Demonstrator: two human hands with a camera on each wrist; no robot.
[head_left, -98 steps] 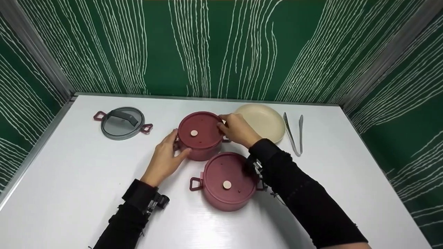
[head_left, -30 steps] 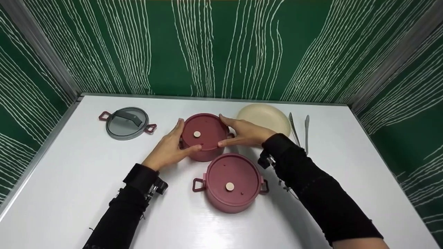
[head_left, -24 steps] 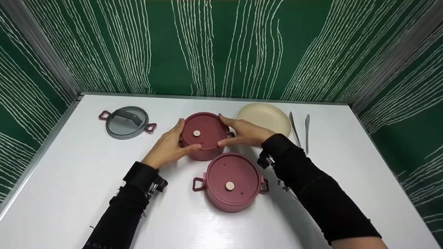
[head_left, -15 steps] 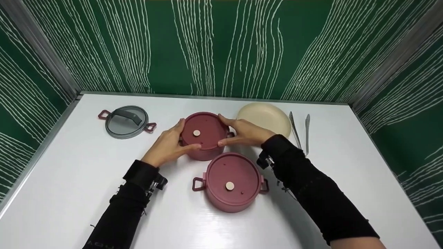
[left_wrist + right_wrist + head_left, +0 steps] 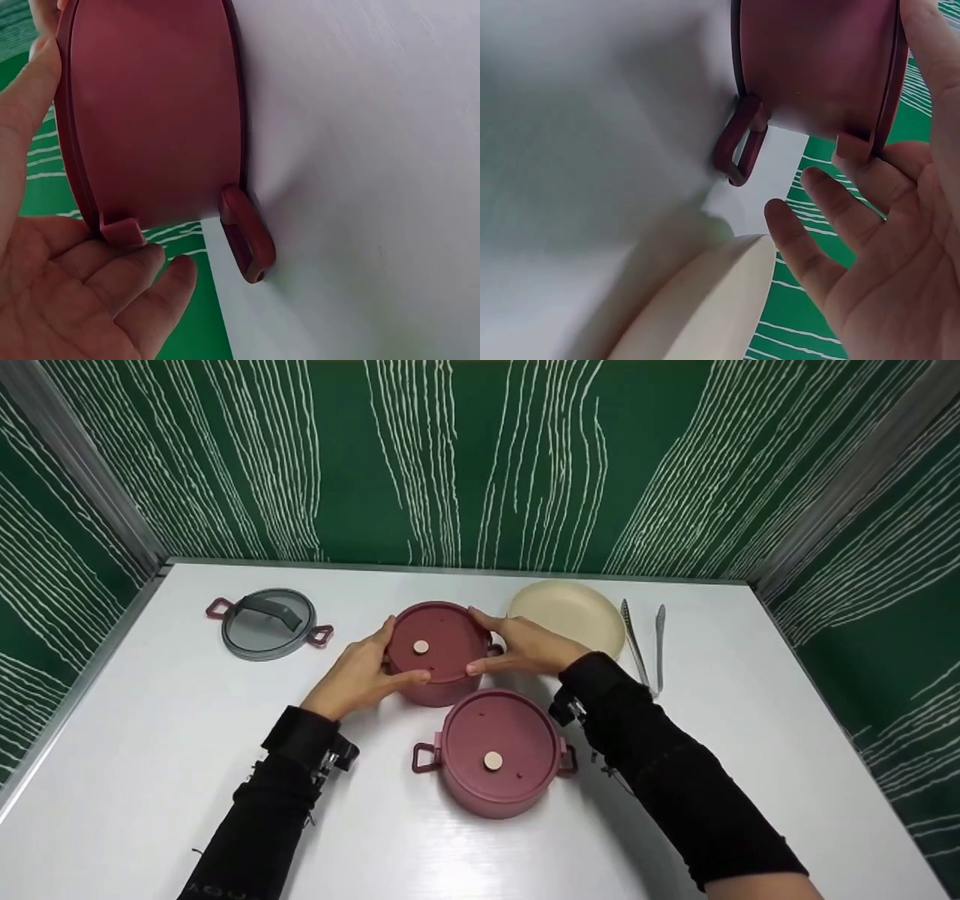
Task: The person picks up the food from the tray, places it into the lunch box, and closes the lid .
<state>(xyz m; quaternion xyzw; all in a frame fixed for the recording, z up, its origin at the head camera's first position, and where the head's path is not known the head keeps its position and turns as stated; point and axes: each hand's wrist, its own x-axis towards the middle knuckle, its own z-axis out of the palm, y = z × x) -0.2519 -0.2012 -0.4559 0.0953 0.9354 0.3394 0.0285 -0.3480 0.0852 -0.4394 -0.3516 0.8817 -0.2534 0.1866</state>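
A dark red lid (image 5: pixel 444 631) with a beige knob (image 5: pixel 421 646) sits on the far pot (image 5: pixel 439 694), which stands on the table. My left hand (image 5: pixel 358 676) holds the lid's left side, thumb across the near rim. From the right, my right hand (image 5: pixel 529 646) holds the opposite side, with its thumb on the near rim too. Under a tab (image 5: pixel 122 231) of the lid, left fingers are bent in the left wrist view. Right fingers touch the other tab (image 5: pixel 853 147) in the right wrist view. Both pot handles, such as this handle (image 5: pixel 741 142), are free of my hands.
A second lidded red pot (image 5: pixel 497 802) stands just in front, close to the far one. At the back left lies a grey-rimmed glass lid (image 5: pixel 262 637) with red handles. A cream plate (image 5: pixel 574 619) and metal tongs (image 5: pixel 636 649) lie behind and beside my right arm.
Since the earliest frame, my right hand has shifted its hold, its thumb coming round to the lid's near rim. During the last second, hands and pots have kept their places; the view shifts slightly.
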